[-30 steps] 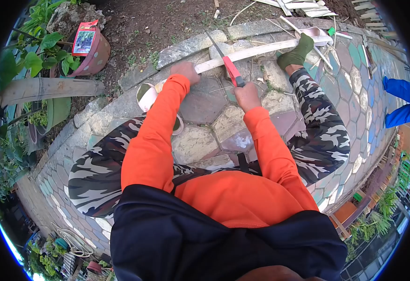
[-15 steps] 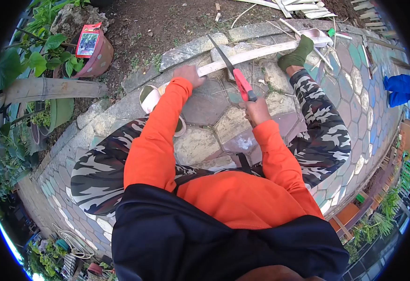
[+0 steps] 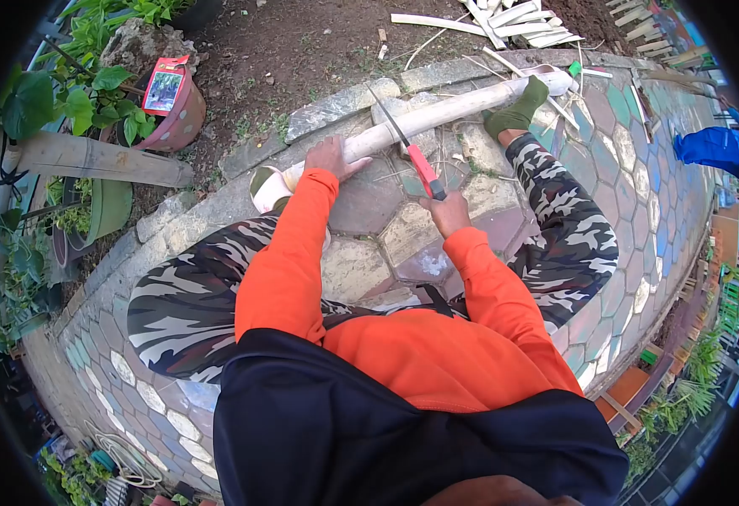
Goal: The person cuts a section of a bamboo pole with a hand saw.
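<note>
A long pale stem [image 3: 437,110] lies slantwise across the paving, its far end beside my green-socked foot [image 3: 521,110]. My left hand [image 3: 332,158] is closed over the stem near its lower left end. The red handle [image 3: 423,166] of a saw is gripped in my right hand [image 3: 447,211]. The dark saw blade [image 3: 389,115] points up and left and crosses the stem to the right of my left hand. Whether its teeth have entered the stem cannot be made out.
Cut pale strips [image 3: 525,24] are piled on the soil at the top. A potted plant in a pink pot [image 3: 186,118] stands at the upper left, above a thick bamboo pole [image 3: 104,160]. A blue cloth item [image 3: 711,150] is at the right.
The stem looks turned, showing a broader, rounder side. My left hand has shifted slightly on it with its thumb now spread, and my right hand has drawn the saw slightly down and left.
</note>
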Available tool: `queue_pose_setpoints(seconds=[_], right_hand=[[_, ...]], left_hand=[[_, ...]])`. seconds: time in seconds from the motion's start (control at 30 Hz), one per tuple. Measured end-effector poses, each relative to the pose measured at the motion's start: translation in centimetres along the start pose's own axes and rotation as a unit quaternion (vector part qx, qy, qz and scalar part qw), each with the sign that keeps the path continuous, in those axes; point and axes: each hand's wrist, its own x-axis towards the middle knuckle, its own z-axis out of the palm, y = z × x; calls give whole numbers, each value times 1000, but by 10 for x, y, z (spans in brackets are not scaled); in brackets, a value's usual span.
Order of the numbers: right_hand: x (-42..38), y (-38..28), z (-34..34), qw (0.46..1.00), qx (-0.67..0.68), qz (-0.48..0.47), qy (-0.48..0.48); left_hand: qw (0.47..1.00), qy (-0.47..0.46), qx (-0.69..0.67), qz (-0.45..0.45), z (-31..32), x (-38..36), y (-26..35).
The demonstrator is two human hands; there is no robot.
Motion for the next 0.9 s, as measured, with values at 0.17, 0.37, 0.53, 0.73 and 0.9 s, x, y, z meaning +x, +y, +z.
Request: queue_pose_setpoints(seconds=[0.17, 0.37, 0.53, 0.73, 0.9], right_hand=[[5, 7, 7, 998, 45, -45, -4], [8, 3, 24, 996, 44, -75, -5], [7, 11, 36, 998, 12, -59, -29], [13, 15, 39, 999, 30, -46, -2], [23, 21, 40, 997, 53, -60, -14]], left_hand=[[999, 15, -28, -13, 1, -2, -3], [998, -32, -22, -59, -5, -11, -16], [995, -52, -46, -78, -2, -14, -15], [994, -42, -44, -93, 1, -15, -14], [991, -57, -53, -105, -1, -10, -12]])
